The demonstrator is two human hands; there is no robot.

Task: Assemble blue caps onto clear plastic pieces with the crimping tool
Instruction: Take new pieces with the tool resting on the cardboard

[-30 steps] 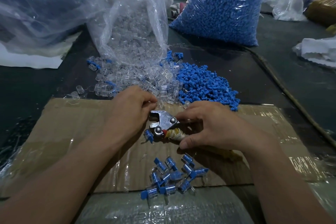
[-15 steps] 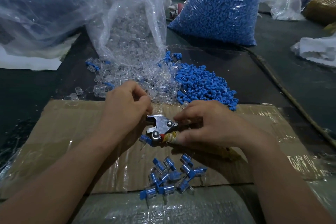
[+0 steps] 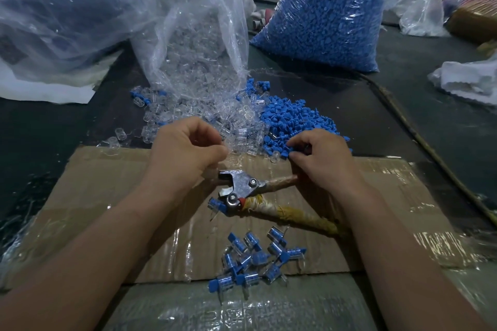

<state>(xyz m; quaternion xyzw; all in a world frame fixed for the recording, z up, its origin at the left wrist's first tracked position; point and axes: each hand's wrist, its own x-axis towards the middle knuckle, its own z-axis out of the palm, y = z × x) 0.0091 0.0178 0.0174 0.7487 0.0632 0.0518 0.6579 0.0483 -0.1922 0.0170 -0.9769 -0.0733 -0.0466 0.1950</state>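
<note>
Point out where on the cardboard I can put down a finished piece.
Bare cardboard lies left of the left forearm, and more right of the right forearm. A smaller patch sits between the crimping tool and the finished pieces. The far edge is crowded with clear pieces and blue caps.
</note>
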